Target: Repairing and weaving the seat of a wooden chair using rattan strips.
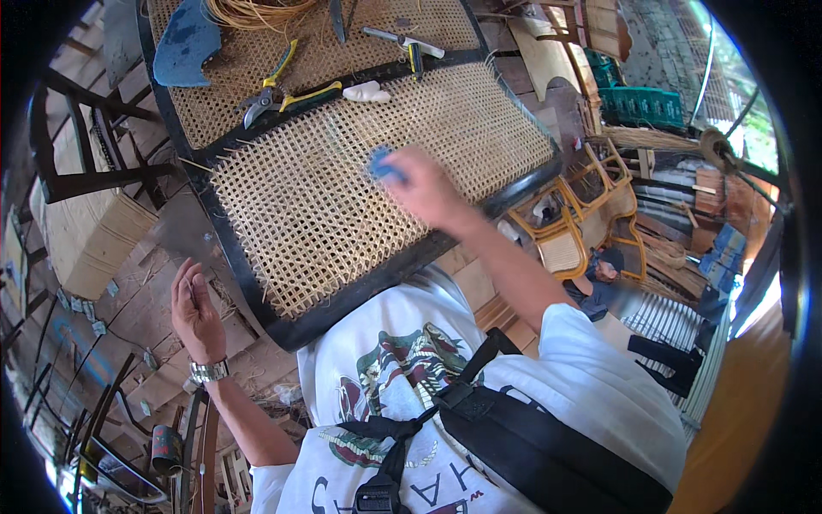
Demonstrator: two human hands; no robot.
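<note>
My right hand (425, 190), slightly blurred, grips a small blue pad (387, 164) against the woven cane panel (300, 214). The pad's exact kind cannot be made out. Dark framing (377, 287) borders the panel, and loose cane ends stick out along its left side. My left hand (199, 313) hangs beside the near left corner, off the panel, fingers apart and nothing seen in them. Beyond the panel's far edge lie yellow-handled pruning shears (272, 94), a crumpled white piece (366, 92) and a hammer-like tool (414, 56).
A second cane section (214, 116) carries a torn blue sheet (184, 47), a coil of cane strands (257, 13) and a dark blade (339, 19). A dark wooden chair frame (94, 180) stands left. Rightward are light wooden chair frames (565, 244) and another person (599, 278).
</note>
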